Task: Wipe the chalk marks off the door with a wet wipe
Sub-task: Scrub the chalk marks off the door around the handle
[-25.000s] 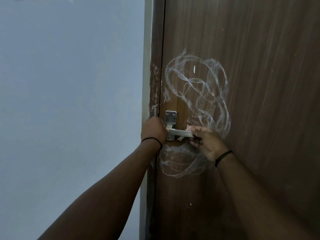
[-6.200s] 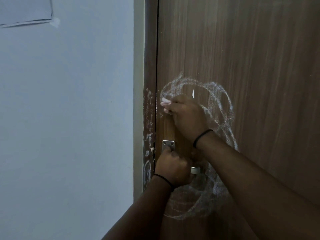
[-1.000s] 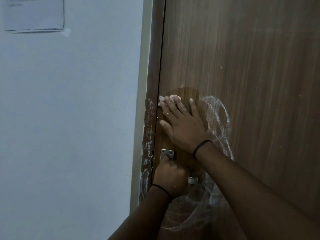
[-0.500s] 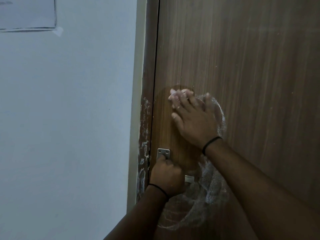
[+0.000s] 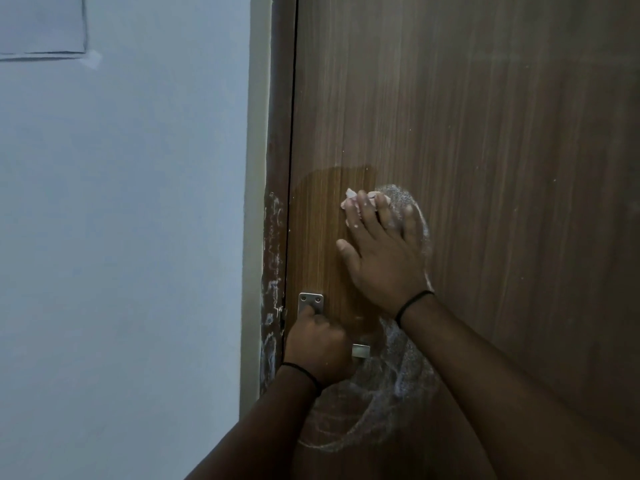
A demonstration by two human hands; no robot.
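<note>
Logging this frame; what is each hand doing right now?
Left hand: grips the door handle.
Right hand: open, flat, presses the wet wipe.

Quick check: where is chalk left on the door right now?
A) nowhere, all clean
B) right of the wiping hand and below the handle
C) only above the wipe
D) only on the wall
B: chalk arcs beside the right hand, and more scribbles lie below the handle.
</note>
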